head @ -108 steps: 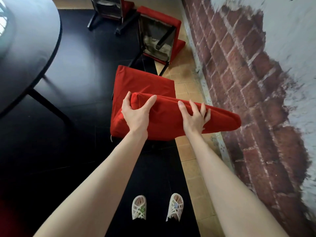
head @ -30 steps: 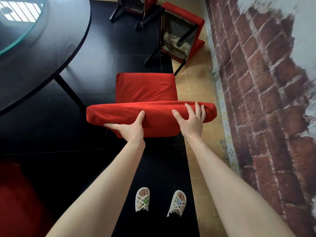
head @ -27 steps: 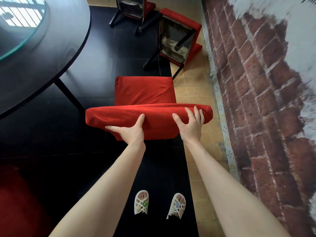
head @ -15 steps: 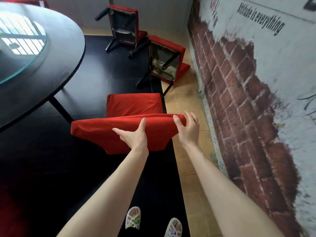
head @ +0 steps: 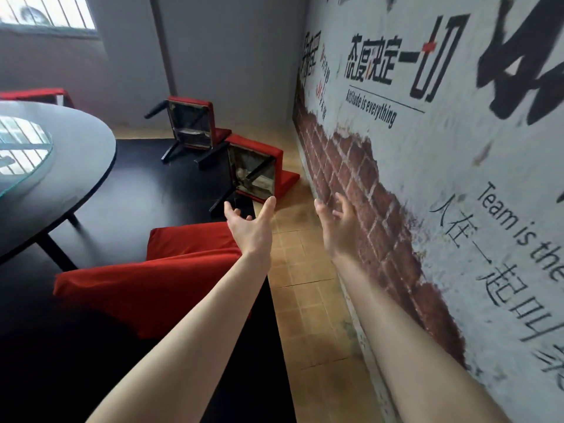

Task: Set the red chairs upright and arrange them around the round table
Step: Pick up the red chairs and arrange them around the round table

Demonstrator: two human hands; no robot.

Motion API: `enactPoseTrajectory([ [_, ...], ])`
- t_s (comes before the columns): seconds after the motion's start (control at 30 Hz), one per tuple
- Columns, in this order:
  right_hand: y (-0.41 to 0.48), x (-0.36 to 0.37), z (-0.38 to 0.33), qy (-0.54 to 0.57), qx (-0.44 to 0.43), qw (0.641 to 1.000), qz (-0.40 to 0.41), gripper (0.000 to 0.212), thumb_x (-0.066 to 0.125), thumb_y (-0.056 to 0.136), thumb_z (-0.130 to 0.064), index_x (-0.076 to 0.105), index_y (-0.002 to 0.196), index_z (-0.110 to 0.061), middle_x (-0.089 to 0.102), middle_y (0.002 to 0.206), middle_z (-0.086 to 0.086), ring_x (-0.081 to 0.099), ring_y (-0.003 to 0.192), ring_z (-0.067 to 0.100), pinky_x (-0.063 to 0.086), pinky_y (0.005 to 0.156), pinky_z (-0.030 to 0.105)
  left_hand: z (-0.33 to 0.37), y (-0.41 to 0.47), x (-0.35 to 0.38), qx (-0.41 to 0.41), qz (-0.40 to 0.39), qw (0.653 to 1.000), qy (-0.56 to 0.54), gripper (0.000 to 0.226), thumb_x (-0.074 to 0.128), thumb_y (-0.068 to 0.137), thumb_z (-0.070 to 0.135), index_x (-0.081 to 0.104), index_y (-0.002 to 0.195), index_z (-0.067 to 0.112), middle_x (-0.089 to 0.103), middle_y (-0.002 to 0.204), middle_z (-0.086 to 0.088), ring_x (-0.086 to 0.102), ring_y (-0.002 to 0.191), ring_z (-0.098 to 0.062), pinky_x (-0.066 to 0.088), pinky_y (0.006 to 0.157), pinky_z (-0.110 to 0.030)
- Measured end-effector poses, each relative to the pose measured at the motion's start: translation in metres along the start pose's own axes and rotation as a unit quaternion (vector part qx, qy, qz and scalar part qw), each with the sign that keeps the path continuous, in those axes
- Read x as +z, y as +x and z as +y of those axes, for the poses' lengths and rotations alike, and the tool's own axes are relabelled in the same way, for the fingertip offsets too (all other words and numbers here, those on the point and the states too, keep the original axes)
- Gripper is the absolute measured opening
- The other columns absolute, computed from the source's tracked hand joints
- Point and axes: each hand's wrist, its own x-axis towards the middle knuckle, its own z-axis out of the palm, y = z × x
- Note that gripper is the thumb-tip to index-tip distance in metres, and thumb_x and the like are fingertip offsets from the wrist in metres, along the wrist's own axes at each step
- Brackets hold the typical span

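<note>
Both arms stretch forward. Left hand [head: 248, 228] and right hand [head: 338, 228] are in the air, fingers spread loose, gripping nothing. Upright red chair [head: 146, 288] stands under the left forearm, near the round counter [head: 76, 161]. Nearer tipped chair [head: 259, 170] lies beyond the hands by the brick-print wall [head: 351, 166], seat underside showing. Farther tipped chair [head: 192, 123] lies just behind it.
</note>
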Motion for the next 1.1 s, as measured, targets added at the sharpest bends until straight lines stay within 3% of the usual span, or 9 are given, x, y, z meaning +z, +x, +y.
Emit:
enactPoseTrajectory([
  [0.07, 0.014, -0.02, -0.009, 0.013, -0.017, 1.0, 0.011, 0.08, 0.052, 0.078, -0.061, 0.043, 0.144, -0.017, 0.048, 0.145, 0.005, 0.051, 0.125, 0.02, 0.045, 0.101, 0.039, 0.011, -0.008, 0.022, 0.016, -0.018, 1.0, -0.003, 0.1, 0.079, 0.079, 0.038, 0.017, 0.155, 0.022, 0.034, 0.152, -0.003, 0.043, 0.132, -0.016, 0.037, 0.103, -0.03],
  [0.13, 0.028, -0.037, -0.016, 0.017, -0.038, 0.999, 0.023, 0.077, 0.053, 0.08, -0.059, 0.043, 0.144, -0.016, 0.049, 0.144, 0.004, 0.053, 0.121, 0.017, 0.046, 0.091, 0.026, 0.022, -0.013, 0.041, 0.032, -0.036, 0.999, -0.005, 0.099, 0.079, 0.078, 0.039, 0.018, 0.154, 0.022, 0.035, 0.152, -0.003, 0.043, 0.133, -0.019, 0.037, 0.108, -0.034],
  [0.2, 0.045, -0.053, -0.023, 0.016, -0.06, 0.998, 0.031, 0.07, 0.057, 0.086, -0.054, 0.042, 0.144, -0.017, 0.049, 0.144, 0.004, 0.053, 0.116, 0.013, 0.041, 0.08, 0.016, 0.033, -0.016, 0.062, 0.051, -0.054, 0.997, -0.011, 0.099, 0.078, 0.079, 0.04, 0.017, 0.154, 0.022, 0.039, 0.146, 0.002, 0.045, 0.128, -0.014, 0.039, 0.103, -0.03],
  [0.27, 0.064, -0.069, -0.031, 0.018, -0.076, 0.996, 0.052, 0.064, 0.058, 0.09, -0.052, 0.043, 0.143, -0.019, 0.051, 0.141, 0.001, 0.055, 0.111, 0.011, 0.042, 0.08, 0.017, 0.045, -0.018, 0.083, 0.074, -0.074, 0.994, -0.012, 0.098, 0.077, 0.081, 0.041, 0.016, 0.155, 0.023, 0.044, 0.131, 0.008, 0.045, 0.118, -0.009, 0.036, 0.092, -0.026],
  [0.43, 0.109, -0.09, -0.048, 0.036, -0.096, 0.992, 0.07, 0.067, 0.053, 0.085, -0.056, 0.046, 0.141, -0.018, 0.052, 0.118, -0.012, 0.054, 0.091, -0.004, 0.036, 0.064, 0.0, 0.068, -0.007, 0.131, 0.106, -0.112, 0.988, -0.003, 0.093, 0.073, 0.084, 0.042, 0.016, 0.155, 0.024, 0.045, 0.122, 0.012, 0.046, 0.108, -0.008, 0.034, 0.089, -0.027],
  [0.57, 0.157, -0.094, -0.056, 0.029, -0.112, 0.99, 0.079, 0.065, 0.051, 0.085, -0.059, 0.05, 0.137, -0.019, 0.058, 0.132, -0.003, 0.054, 0.092, -0.001, 0.036, 0.069, 0.005, 0.088, 0.017, 0.172, 0.142, -0.137, 0.98, 0.009, 0.091, 0.072, 0.084, 0.045, 0.018, 0.154, 0.024, 0.049, 0.123, 0.01, 0.049, 0.108, -0.009, 0.036, 0.089, -0.027],
  [0.77, 0.257, -0.078, -0.055, 0.026, -0.126, 0.989, 0.077, 0.055, 0.056, 0.093, -0.051, 0.05, 0.136, -0.018, 0.058, 0.134, 0.003, 0.05, 0.084, -0.01, 0.036, 0.069, 0.006, 0.105, 0.081, 0.244, 0.183, -0.148, 0.972, 0.006, 0.087, 0.07, 0.087, 0.042, 0.019, 0.154, 0.023, 0.051, 0.122, 0.008, 0.052, 0.109, -0.011, 0.04, 0.089, -0.027],
  [0.93, 0.36, -0.041, -0.054, 0.024, -0.137, 0.989, 0.055, 0.063, 0.052, 0.087, -0.059, 0.05, 0.135, -0.017, 0.058, 0.133, 0.001, 0.05, 0.083, -0.013, 0.037, 0.064, 0.005, 0.117, 0.162, 0.302, 0.211, -0.132, 0.968, 0.006, 0.085, 0.07, 0.086, 0.041, 0.021, 0.153, 0.023, 0.053, 0.121, 0.007, 0.054, 0.114, -0.013, 0.045, 0.094, -0.03],
  [1.1, 0.459, 0.001, -0.053, 0.034, -0.128, 0.99, 0.041, 0.069, 0.048, 0.08, -0.064, 0.051, 0.134, -0.021, 0.059, 0.128, -0.005, 0.051, 0.083, -0.013, 0.038, 0.066, 0.012, 0.125, 0.253, 0.358, 0.208, -0.114, 0.972, -0.001, 0.078, 0.07, 0.087, 0.04, 0.028, 0.151, 0.022, 0.053, 0.119, 0.008, 0.055, 0.111, -0.012, 0.043, 0.087, -0.025],
])
